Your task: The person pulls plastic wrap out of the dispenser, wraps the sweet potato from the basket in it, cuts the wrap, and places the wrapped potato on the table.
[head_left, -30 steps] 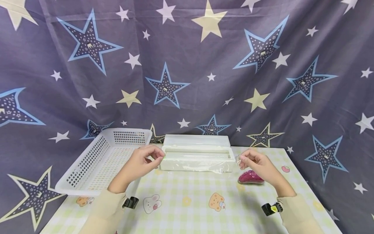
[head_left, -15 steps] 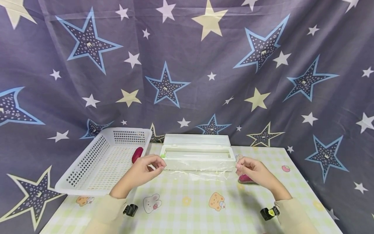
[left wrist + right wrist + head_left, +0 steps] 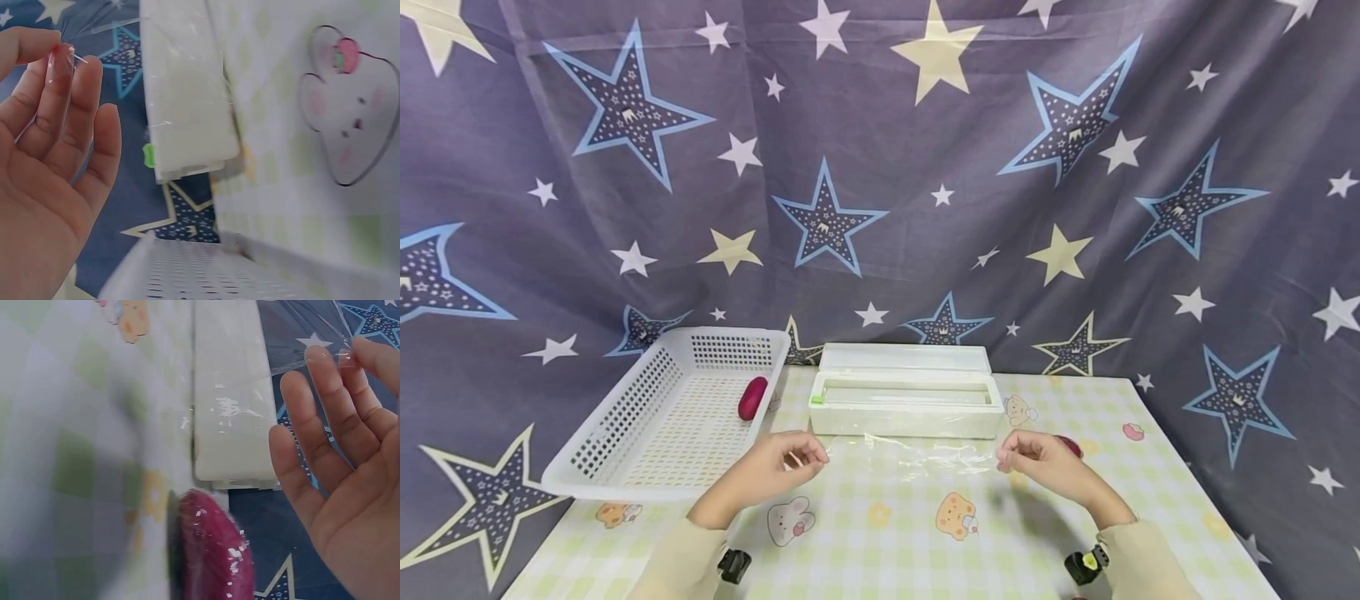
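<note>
A clear sheet of plastic wrap (image 3: 917,458) stretches between the two hands, in front of a white wrap dispenser box (image 3: 910,422) with its lid raised. My left hand (image 3: 778,468) pinches one corner of the film between thumb and index finger. The opposite corner is pinched by my right hand (image 3: 1048,468). In the left wrist view the film edge shows at the fingertips (image 3: 61,51). Behind the right hand lies a shiny purple-red, elongated item (image 3: 215,550), apparently film-wrapped; in the head view the hand mostly hides it.
A white perforated basket (image 3: 625,400) stands at left, with a dark red oblong item (image 3: 752,398) inside by its right wall. A checked cloth (image 3: 880,558) with cartoon prints covers the table. Behind it hangs a star-patterned curtain (image 3: 880,117).
Both hands have come down and toward the person, drawing the film away from the dispenser box front. The left hand's move has uncovered the red item in the basket.
</note>
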Demonstrator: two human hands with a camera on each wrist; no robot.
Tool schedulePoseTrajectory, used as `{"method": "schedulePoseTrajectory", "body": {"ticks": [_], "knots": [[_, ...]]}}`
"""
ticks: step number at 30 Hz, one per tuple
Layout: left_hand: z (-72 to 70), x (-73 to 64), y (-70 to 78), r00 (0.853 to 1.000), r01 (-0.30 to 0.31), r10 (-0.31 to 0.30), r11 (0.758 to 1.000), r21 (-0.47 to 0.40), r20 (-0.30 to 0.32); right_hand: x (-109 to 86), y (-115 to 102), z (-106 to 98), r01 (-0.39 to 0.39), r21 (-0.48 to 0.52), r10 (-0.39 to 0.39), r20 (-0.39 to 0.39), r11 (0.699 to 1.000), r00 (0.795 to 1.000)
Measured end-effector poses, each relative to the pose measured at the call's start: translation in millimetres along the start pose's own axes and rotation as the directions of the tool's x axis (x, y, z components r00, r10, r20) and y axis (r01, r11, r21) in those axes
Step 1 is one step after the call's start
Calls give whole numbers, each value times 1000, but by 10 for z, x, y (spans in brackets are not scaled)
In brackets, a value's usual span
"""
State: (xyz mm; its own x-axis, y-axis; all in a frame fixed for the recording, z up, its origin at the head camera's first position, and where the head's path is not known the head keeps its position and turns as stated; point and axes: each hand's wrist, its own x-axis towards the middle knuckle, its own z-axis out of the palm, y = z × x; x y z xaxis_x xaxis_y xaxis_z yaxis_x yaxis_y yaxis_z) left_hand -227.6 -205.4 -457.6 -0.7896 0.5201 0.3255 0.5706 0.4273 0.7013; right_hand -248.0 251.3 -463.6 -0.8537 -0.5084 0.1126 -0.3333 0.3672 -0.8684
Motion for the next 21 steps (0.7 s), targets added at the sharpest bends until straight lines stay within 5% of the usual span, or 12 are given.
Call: {"method": "schedulePoseTrajectory", "body": {"ticks": [11, 21], "knots": [[115, -142, -141, 992, 43, -39, 999, -24, 121, -65, 160, 103, 26, -20, -24, 98, 999, 995], [218, -261, -196, 951, 129, -74, 977, -168, 300, -121, 289, 164, 68, -27, -61, 227, 997, 972]]}}
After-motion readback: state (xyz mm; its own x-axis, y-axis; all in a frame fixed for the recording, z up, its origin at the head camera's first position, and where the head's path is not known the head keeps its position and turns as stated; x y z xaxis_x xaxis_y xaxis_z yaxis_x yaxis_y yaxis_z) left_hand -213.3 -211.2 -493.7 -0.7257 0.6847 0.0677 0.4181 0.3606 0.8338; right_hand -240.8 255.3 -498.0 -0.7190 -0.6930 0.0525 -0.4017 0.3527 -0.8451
